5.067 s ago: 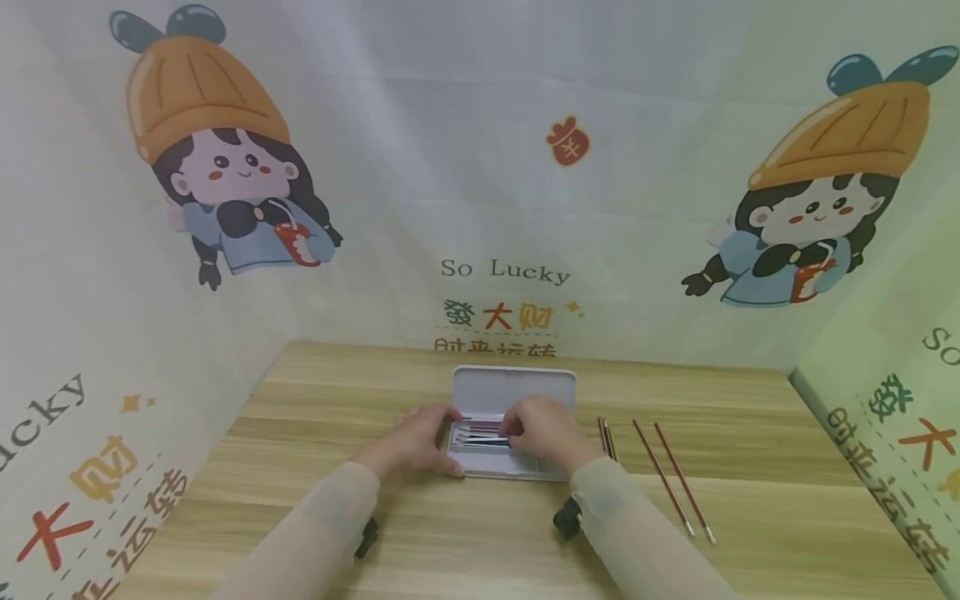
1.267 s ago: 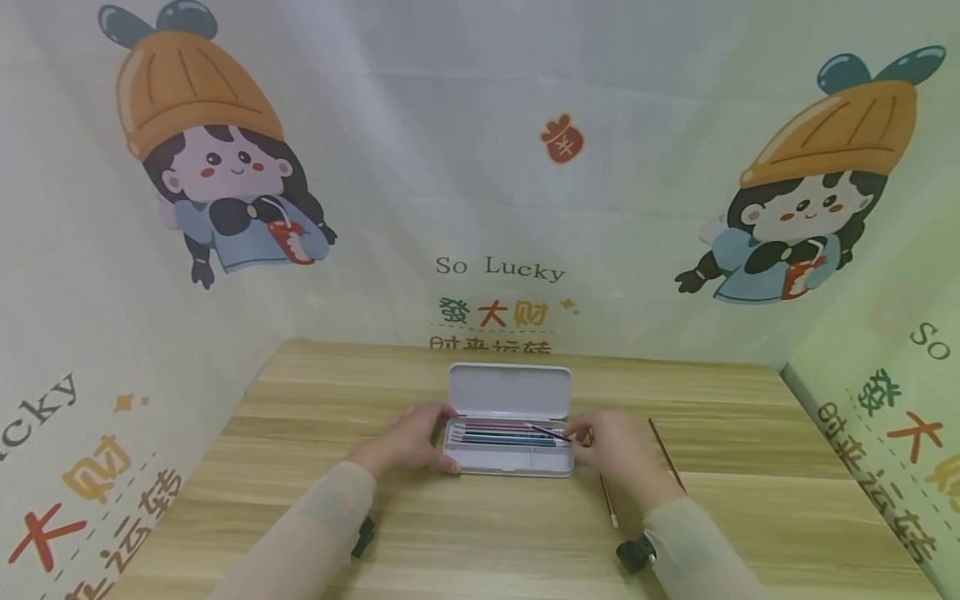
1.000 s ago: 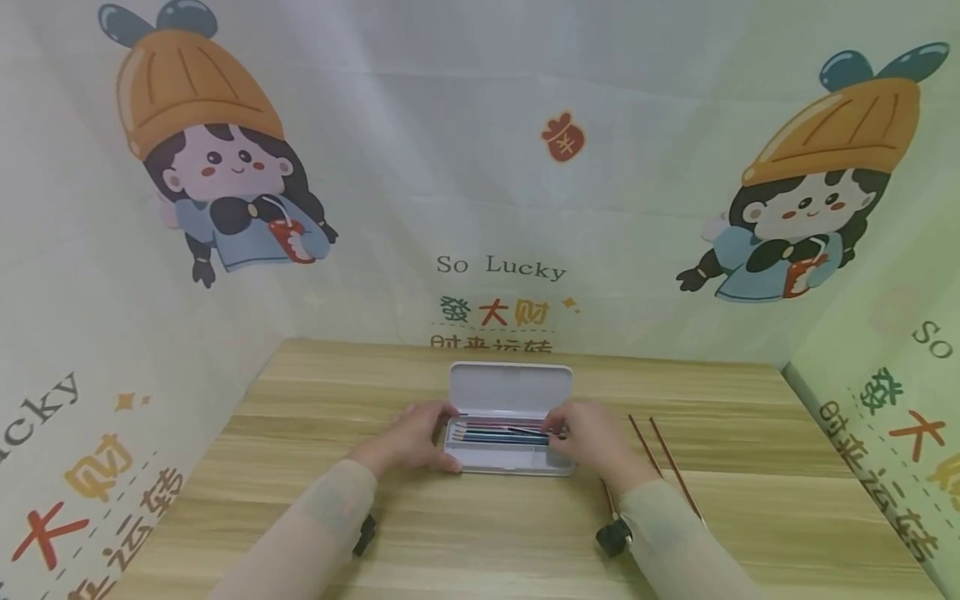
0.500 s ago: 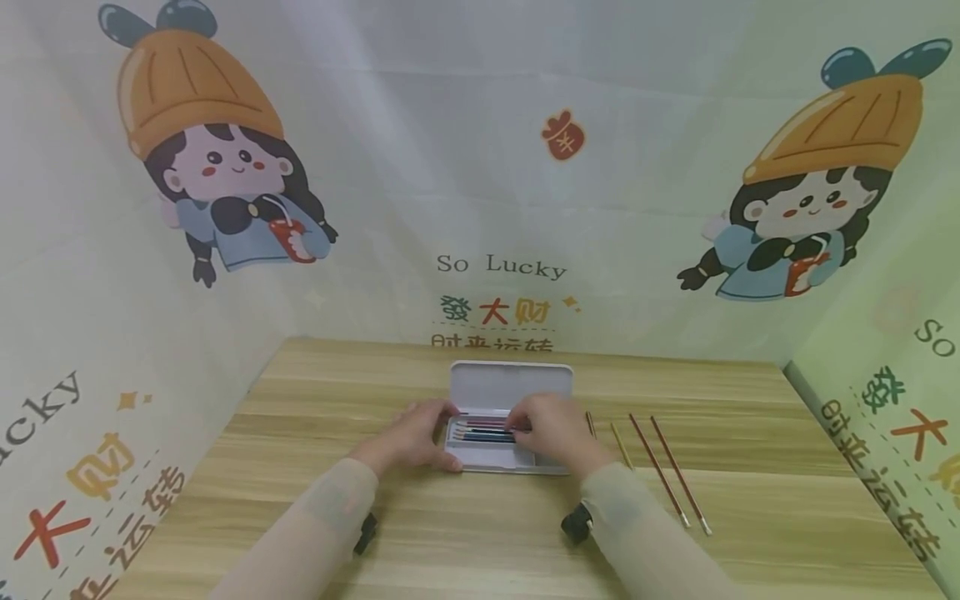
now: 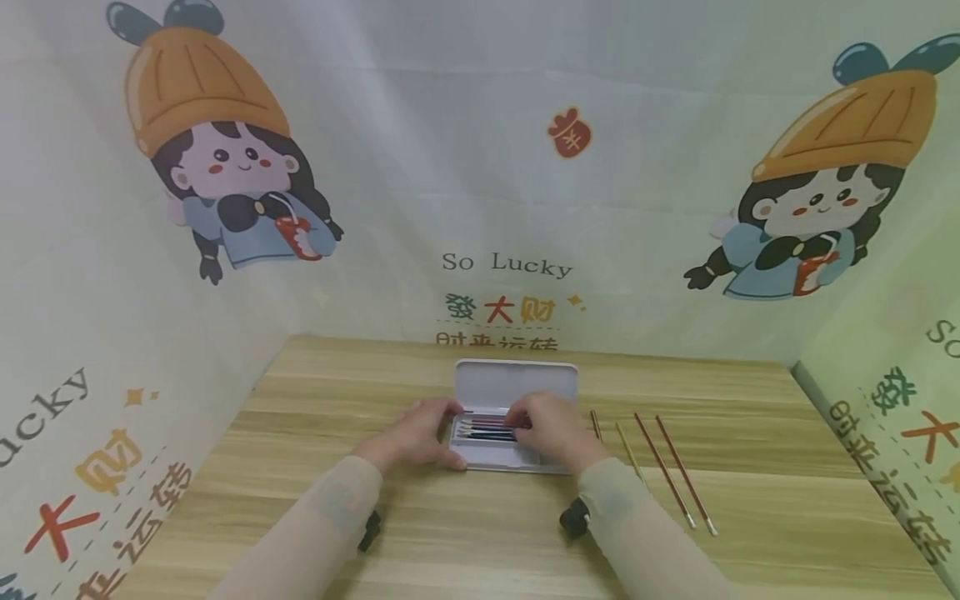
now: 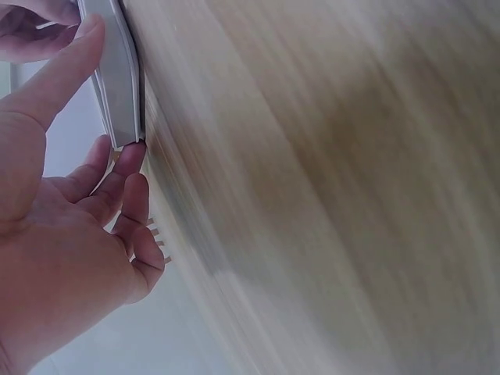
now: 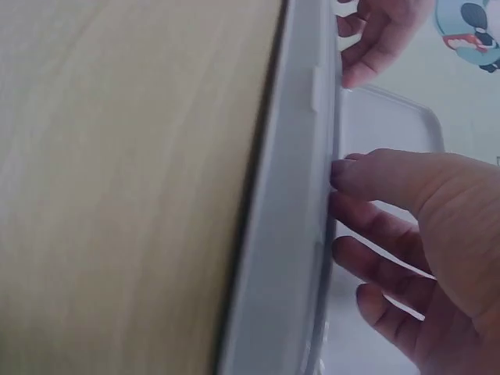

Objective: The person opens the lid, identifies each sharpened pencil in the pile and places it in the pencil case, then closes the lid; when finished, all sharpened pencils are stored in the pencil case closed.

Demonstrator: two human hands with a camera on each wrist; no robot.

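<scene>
An open white pencil case (image 5: 495, 455) stands on the table, lid raised at the back. Several pencils (image 5: 480, 427) lie side by side in its rear compartment, points to the left. My left hand (image 5: 420, 435) holds the case's left end, thumb at the front corner and fingers at the back; the left wrist view shows fingertips under the edge. My right hand (image 5: 551, 429) reaches into the case from the right, thumb and fingers curled together on a pencil among the others. In the right wrist view the front wall hides its fingertips.
Right of the case, two red-brown pencils (image 5: 667, 475) with white ends lie slanted on the wooden table (image 5: 480, 533). A yellow pencil (image 5: 628, 450) and a dark pencil (image 5: 596, 425) lie nearer, partly behind the right arm. A printed curtain (image 5: 390, 167) encloses the table.
My right hand has moved left from the case's right end, lowering a dark pencil in among the others. The left hand stays on the case. The head view has shifted slightly.
</scene>
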